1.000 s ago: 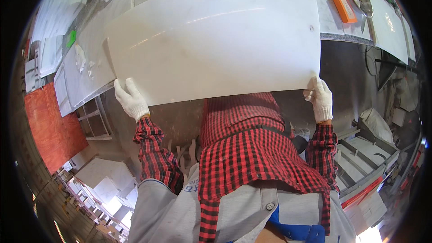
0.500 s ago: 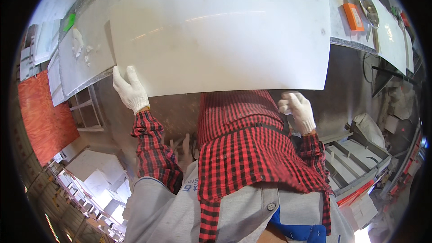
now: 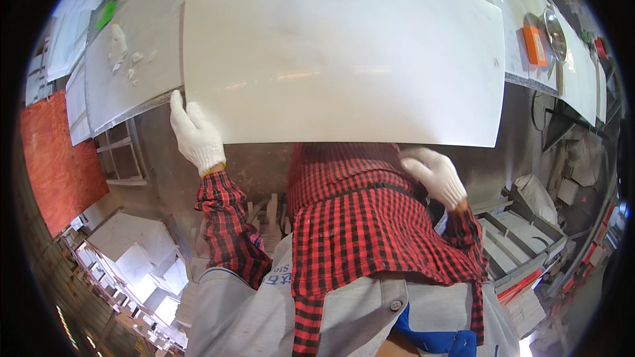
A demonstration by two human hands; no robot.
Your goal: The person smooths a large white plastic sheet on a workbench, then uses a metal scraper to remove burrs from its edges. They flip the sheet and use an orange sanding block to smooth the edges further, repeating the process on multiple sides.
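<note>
A large, glossy white stone slab [image 3: 344, 59] lies flat in front of me, its near edge jutting out toward my apron. My left hand [image 3: 198, 135], in a white knitted glove, is at the slab's near left corner. Its fingers are stretched out and apart, one beside the slab's left edge and another over the corner. Just below the near edge, toward the right, is my gloved right hand [image 3: 438, 177]. Its fingers point left and are smeared by motion. Whether they touch the slab's edge is unclear.
The grey-white worktop [image 3: 142, 73] shows on both sides of the slab, with white scraps [image 3: 134, 59] and a green piece [image 3: 106, 14] at left. An orange box [image 3: 534, 46] and a metal bowl [image 3: 555, 33] sit at right. A slatted crate [image 3: 519, 241] stands low at right.
My right hand has shifted left and its fingers have stretched out from a curl. The left hand stays at the slab's corner. The whole view has turned slightly.
</note>
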